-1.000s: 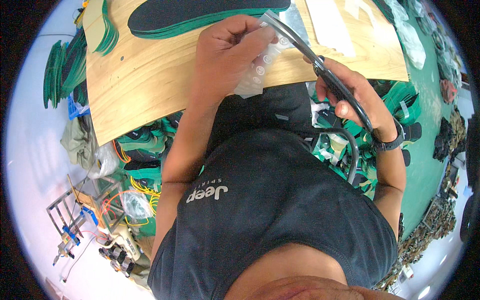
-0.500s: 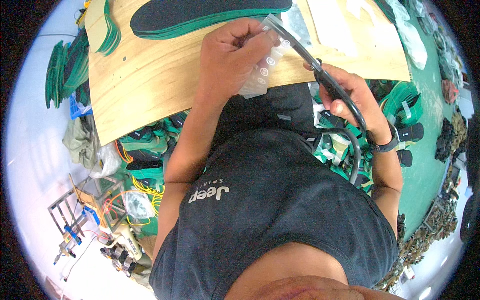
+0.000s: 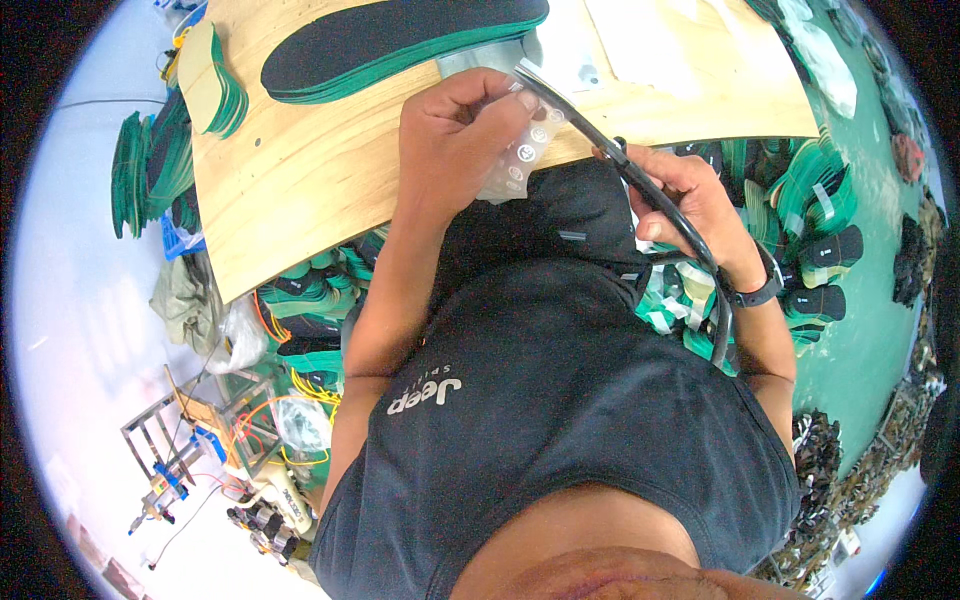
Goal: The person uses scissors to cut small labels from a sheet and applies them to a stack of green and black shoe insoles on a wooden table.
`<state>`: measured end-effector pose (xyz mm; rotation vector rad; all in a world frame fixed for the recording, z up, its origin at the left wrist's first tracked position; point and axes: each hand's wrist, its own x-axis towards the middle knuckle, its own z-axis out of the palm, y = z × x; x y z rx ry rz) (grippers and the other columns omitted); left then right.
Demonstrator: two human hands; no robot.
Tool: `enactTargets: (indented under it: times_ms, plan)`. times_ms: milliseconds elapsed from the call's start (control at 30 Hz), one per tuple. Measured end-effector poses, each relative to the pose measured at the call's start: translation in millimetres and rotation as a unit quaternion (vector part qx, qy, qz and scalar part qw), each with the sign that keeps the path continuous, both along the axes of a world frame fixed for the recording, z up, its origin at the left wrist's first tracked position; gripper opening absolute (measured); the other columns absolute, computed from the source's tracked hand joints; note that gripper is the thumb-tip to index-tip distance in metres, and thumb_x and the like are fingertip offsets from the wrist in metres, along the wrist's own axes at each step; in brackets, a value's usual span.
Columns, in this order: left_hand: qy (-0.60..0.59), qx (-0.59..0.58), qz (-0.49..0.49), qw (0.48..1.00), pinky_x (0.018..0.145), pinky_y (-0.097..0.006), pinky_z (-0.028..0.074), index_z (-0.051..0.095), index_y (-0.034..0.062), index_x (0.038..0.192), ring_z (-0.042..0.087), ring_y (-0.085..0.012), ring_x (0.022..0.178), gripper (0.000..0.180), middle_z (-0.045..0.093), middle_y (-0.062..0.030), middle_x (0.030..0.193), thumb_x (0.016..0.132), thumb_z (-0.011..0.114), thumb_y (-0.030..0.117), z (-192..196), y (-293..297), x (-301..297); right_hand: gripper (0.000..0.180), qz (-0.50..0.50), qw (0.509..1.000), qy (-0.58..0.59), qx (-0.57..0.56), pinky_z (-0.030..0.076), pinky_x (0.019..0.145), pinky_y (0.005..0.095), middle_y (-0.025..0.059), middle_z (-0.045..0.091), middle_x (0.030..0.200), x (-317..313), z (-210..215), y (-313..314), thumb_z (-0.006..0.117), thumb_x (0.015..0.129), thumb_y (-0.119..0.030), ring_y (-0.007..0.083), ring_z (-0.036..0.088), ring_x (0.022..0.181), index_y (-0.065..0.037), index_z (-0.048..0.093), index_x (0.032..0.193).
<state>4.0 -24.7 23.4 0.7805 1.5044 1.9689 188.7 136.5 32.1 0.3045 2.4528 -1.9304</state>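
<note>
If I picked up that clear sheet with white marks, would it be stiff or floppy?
Probably floppy: the clear sheet looks thin and see-through. Likely light too: what shows is smaller than the left hand holding it.

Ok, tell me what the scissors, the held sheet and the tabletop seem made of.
Scissors: probably metal, dark and glossy, going by the bright glints; the black handles may be plastic-coated. Sheet: likely thin plastic film, as it looks translucent behind its white round marks. Tabletop: wood or wood-look board, smooth, with pale grain lines.
</note>
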Motion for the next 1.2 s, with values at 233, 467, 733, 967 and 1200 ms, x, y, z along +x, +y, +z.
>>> enactTargets:
  times_ms: [233,467,733,967,1200]
  plan:
    - [0.039,-0.031,-0.06,0.997,0.05,-0.018,0.041,0.067,-0.0022,0.084,0.053,-0.0028,0.057,0.011,0.063,-0.0005,0.068,0.085,0.064,0.008,-6.6,-0.3,4.0,0.081,-0.035,0.997,0.055,-0.038,0.03,0.053,0.0216,-0.0037,0.044,0.063,11.9,-20.0,-14.2,0.077,0.073,-0.049,0.0069,0.04,0.059,0.0,0.049,0.131]
    - [0.084,-0.095,-0.037,0.991,0.069,-0.022,0.048,0.068,0.0016,0.086,0.062,-0.009,0.077,0.012,0.069,-0.0057,0.09,0.085,0.064,0.012,-9.8,5.1,9.2,0.059,-0.139,0.949,0.138,0.247,0.037,0.052,0.0245,0.0,0.048,0.061,40.9,-26.4,-0.3,0.083,0.071,-0.03,0.0083,0.044,0.057,0.002,0.06,0.114]
    - [0.538,-0.053,-0.146,0.828,0.086,-0.034,0.048,0.068,0.0043,0.088,0.062,-0.0258,0.096,0.01,0.066,-0.0095,0.107,0.082,0.065,0.012,-36.0,30.4,25.0,0.052,-0.285,0.817,-0.007,0.501,0.045,0.056,0.0337,0.0152,0.062,0.069,2.9,-17.7,123.8,0.071,0.081,-0.039,0.0268,0.059,0.058,-0.005,0.058,0.117]
    - [0.272,0.003,-0.105,0.956,0.072,-0.027,0.049,0.071,0.0014,0.091,0.062,-0.0157,0.08,0.01,0.068,-0.0069,0.085,0.084,0.066,0.007,-15.3,7.0,31.9,0.04,-0.188,0.735,0.202,0.619,0.047,0.084,0.0354,0.0182,0.059,0.115,-23.7,7.9,121.6,0.062,0.089,-0.029,0.0309,0.06,0.1,0.0,0.059,0.116]
    - [0.097,0.023,0.041,0.994,0.072,-0.021,0.046,0.067,-0.0011,0.103,0.058,-0.008,0.081,0.016,0.067,-0.005,0.091,0.09,0.061,0.007,-4.8,0.5,15.9,0.019,-0.069,0.979,0.165,0.102,0.049,0.063,0.0271,0.006,0.064,0.074,-52.0,-10.5,-33.6,0.067,0.086,-0.017,0.0117,0.06,0.068,-0.001,0.063,0.096]
